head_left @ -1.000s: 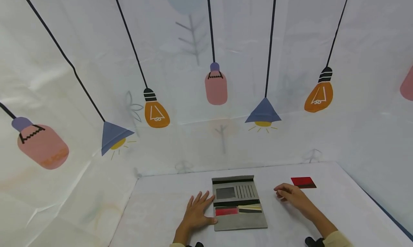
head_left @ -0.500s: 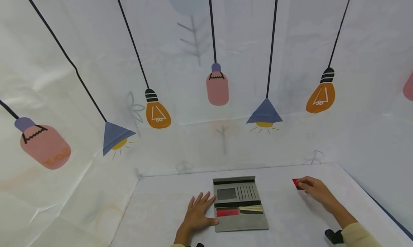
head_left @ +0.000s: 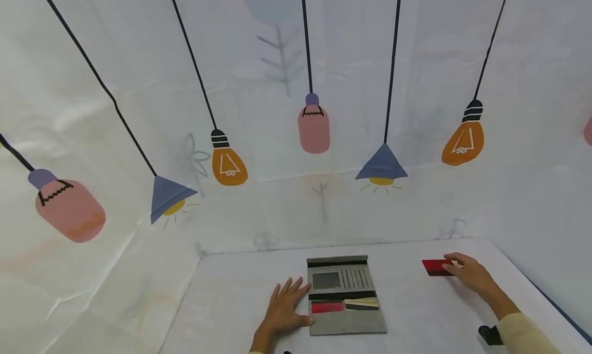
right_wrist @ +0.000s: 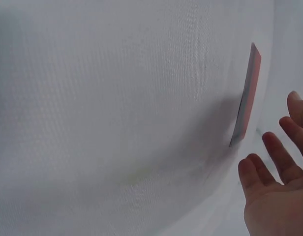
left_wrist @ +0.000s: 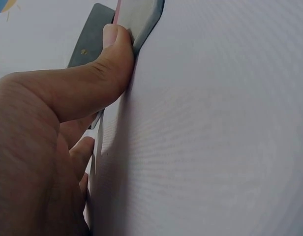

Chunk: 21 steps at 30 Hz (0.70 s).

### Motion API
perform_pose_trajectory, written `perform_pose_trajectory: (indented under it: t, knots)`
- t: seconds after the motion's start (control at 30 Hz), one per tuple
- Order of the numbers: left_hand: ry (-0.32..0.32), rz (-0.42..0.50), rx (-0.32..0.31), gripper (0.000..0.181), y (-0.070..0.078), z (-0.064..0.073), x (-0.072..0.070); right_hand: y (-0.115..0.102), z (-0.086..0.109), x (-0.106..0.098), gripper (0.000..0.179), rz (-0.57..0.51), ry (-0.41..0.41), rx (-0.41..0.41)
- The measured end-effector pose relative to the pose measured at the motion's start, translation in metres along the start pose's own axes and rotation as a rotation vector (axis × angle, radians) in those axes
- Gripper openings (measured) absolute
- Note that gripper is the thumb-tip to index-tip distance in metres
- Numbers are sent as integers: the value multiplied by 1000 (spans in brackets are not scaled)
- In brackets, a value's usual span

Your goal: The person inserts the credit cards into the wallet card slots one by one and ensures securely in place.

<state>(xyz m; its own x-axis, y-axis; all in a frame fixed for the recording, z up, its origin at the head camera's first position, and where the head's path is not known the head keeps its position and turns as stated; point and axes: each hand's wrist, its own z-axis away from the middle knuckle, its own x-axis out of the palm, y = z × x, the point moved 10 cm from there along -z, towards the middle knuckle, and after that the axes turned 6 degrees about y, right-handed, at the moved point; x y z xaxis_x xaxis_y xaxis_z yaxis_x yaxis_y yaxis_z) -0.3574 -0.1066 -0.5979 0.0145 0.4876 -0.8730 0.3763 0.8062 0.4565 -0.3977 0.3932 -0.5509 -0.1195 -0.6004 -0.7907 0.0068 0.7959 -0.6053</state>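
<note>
A grey wallet point(head_left: 348, 325) lies unfolded on the white table, with a red card point(head_left: 327, 307) and a cream-and-black card point(head_left: 362, 303) in its slots. Along its left edge my left hand point(head_left: 283, 310) rests with fingers spread. The left thumb point(left_wrist: 117, 54) touches the wallet's lower part in the left wrist view. Farther right, a loose red card point(head_left: 436, 267) with a dark stripe lies flat. My right hand point(head_left: 473, 276) is at that card's right end, fingers loosely bent. In the right wrist view its fingers point(right_wrist: 275, 153) are apart from the card point(right_wrist: 249, 98).
The white tabletop point(head_left: 245, 282) runs back to a white sheet wall point(head_left: 277, 210) printed with hanging lamps and bulbs. A black strap piece point(head_left: 490, 335) sits at the right wrist, beside a pale yellow sleeve point(head_left: 522, 333).
My right hand has moved right, from left of the loose red card, across it, to its right end. The card stays on the table. My left hand keeps its place on the wallet.
</note>
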Motion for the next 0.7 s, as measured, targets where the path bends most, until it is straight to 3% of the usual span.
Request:
perform_pose_trajectory:
  t: [0.37, 0.5, 0.7]
  knots:
    - [6, -2, 2, 92, 1, 1, 0, 20, -9, 17, 87, 136, -133, -44]
    - [7, -2, 2, 92, 1, 1, 0, 17, -8, 21, 88, 158, -184, -55]
    - [3, -6, -2, 91, 2, 0, -1, 4, -8, 16, 76, 231, -135, -155]
